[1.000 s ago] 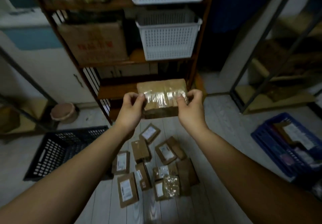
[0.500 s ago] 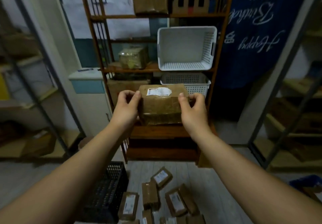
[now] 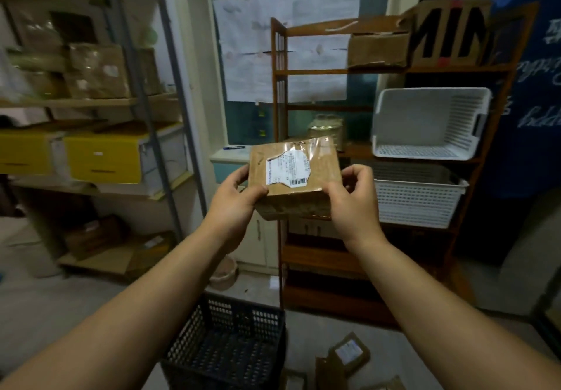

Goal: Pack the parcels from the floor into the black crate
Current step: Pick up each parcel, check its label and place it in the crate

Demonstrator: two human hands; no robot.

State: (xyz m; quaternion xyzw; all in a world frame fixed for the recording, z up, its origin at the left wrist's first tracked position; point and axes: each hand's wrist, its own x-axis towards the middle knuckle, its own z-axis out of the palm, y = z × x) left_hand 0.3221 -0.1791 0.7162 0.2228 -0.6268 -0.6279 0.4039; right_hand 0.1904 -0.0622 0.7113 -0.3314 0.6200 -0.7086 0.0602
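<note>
Parcel tipped up, both hands gripping

This is a small parcel storeroom. The wooden rack holds cardboard boxes and white plastic baskets. Left of it, metal shelving is stacked with wrapped boxes and yellow bins. On the floor before it are a black crate and labelled parcels.
</note>
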